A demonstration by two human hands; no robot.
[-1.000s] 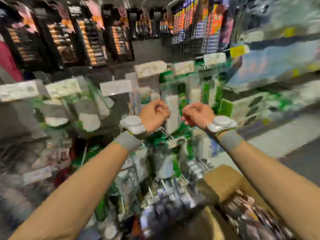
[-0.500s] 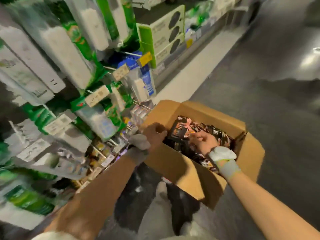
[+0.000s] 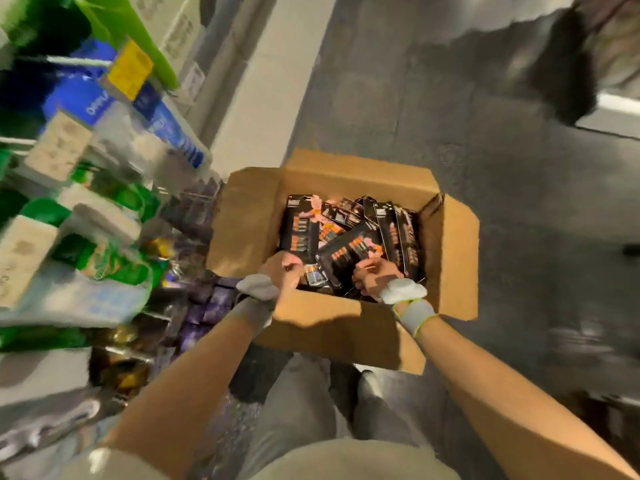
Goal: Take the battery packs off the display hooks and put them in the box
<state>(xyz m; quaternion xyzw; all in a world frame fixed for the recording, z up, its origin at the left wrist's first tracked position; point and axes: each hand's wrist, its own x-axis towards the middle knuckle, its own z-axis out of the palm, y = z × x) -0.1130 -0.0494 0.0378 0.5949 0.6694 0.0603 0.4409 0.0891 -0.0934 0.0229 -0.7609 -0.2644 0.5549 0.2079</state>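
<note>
An open cardboard box [image 3: 450,258] stands on the floor in front of my legs. It holds several black battery packs [image 3: 301,230] with orange cells, lying in a loose heap. Both my hands reach inside over the box's near wall. My left hand [image 3: 282,271] is at the near left corner, its fingers curled round a small pack [image 3: 313,276]. At the near right, my right hand [image 3: 375,277] has curled fingers on the lower edge of a slanted black pack [image 3: 349,251]. Both wrists wear grey bands with white pods.
On the left a display rack [image 3: 104,220] carries green, white and blue packaged goods on hooks, with a yellow price tag [image 3: 130,69]. Grey floor [image 3: 519,168] spreads to the right of the box. My legs [image 3: 304,403] are below it. A dark blurred shape [image 3: 568,77] is at the upper right.
My view swung down from the display hooks to the box. Both hands came down from the rack into the box, and the left moved from the box's edge to inside it.
</note>
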